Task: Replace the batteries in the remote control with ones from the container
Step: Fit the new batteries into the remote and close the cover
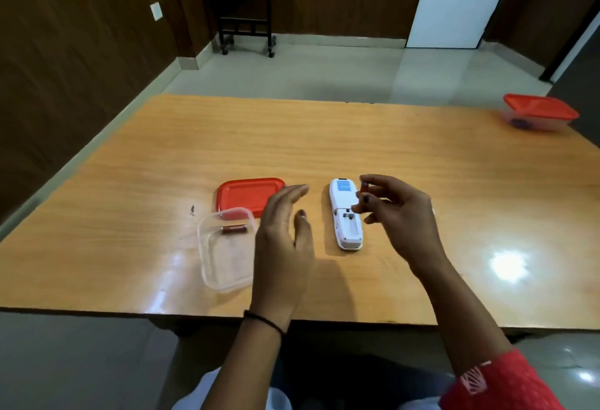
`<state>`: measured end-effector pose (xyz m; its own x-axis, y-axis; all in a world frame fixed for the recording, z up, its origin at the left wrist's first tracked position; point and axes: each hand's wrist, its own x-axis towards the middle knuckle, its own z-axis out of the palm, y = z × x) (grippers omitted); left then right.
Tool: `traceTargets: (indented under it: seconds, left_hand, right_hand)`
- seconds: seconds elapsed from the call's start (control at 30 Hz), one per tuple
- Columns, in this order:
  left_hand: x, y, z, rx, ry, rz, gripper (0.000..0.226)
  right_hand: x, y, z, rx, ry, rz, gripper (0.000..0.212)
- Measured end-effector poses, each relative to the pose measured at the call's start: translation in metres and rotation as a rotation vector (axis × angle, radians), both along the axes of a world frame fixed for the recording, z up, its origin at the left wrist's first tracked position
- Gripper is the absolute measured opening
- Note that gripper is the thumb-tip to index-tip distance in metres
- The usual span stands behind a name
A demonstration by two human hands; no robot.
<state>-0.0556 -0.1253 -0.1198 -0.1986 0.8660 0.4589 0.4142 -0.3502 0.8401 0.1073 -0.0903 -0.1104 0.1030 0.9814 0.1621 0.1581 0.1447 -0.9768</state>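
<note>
Now the remote control is laid face down near the middle of the desk, and its battery slot is seen open. What sits in the slot cannot be told. A small battery is pinched in the fingertips of the right hand, just above the top half of the remote. The left hand is held open with straight fingers and nothing in it, between the remote and the clear container. One more battery is seen lying in that container, and the red lid is laid flat just behind it.

The pinched battery could be dropped, since it is held only by the tips. It is round, so it could be rolled away over the shiny desk. It could also be put in the wrong way round. The remote could be pushed along if it is not held down.

The container is set near the front edge of the desk. Lots of bare desk is seen beyond and to the right, where a second lidded box is set far off.
</note>
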Motion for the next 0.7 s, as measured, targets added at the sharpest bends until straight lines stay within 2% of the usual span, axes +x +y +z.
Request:
traceTargets:
  seconds: [0.07,0.17,0.33,0.53,0.7]
  left_hand:
    - [0.016,0.013,-0.004,-0.131,0.03,-0.14,0.039]
    - [0.027,0.021,-0.022,-0.284,0.062,-0.259,0.053]
    - [0.042,0.032,-0.043,-0.379,0.19,-0.298,0.077]
    - [0.05,0.036,-0.053,-0.427,0.237,-0.305,0.088]
    - [0.046,0.035,-0.052,-0.44,0.234,-0.305,0.079]
  right_hand:
    - [0.015,0.005,-0.007,-0.016,0.044,-0.067,0.026]
    - [0.022,0.005,-0.019,-0.098,0.167,-0.075,0.027]
    - [0.031,0.012,-0.029,-0.151,0.316,-0.109,0.028]
    - [0.026,0.017,-0.043,-0.095,0.097,-0.143,0.022]
    - [0.011,0.02,-0.048,-0.02,-0.157,-0.173,0.017]
